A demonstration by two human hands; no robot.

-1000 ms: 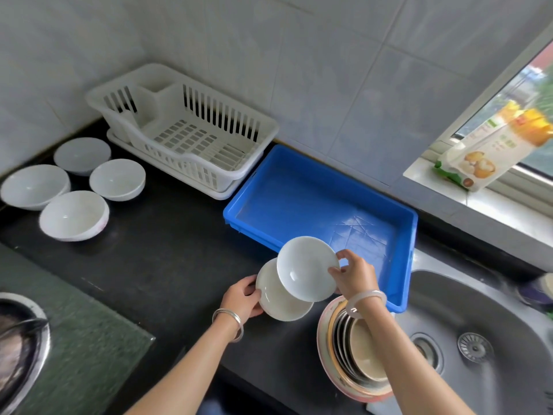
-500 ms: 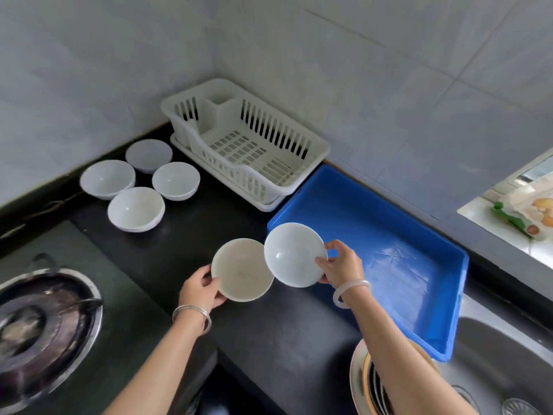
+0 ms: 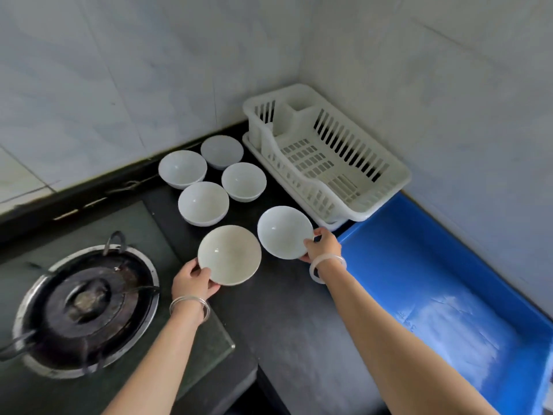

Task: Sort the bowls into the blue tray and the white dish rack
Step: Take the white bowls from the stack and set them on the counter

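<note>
Six bowls are in view, and none of them sits in either container yet, so we judge the sorting to be barely begun. Four plain white round bowls (image 3: 203,203) stand in a tight cluster on the black table (image 3: 293,319), in the corner beside the white slatted plastic dish rack (image 3: 326,163). Our left hand (image 3: 191,281) is clamped on the near rim of an off-white, slightly duller round bowl (image 3: 229,254), thumb over the edge and fingers underneath. Our right hand (image 3: 321,244) is closed in the same way on the rim of a brighter white round bowl (image 3: 284,232). Both held bowls are low over the table just in front of the cluster; we cannot tell whether they already touch the surface.

The dish rack is empty: its slotted floor and the small compartment at its far end show nothing inside. The blue rectangular plastic tray (image 3: 443,283) lies next to it along the wall and holds no bowls either, only a pale, scuffed-looking sheen on its bottom. To the left sits a gas burner (image 3: 86,307) under a dark pan support.

All six bowls remain to be placed, as far as we can see.
</note>
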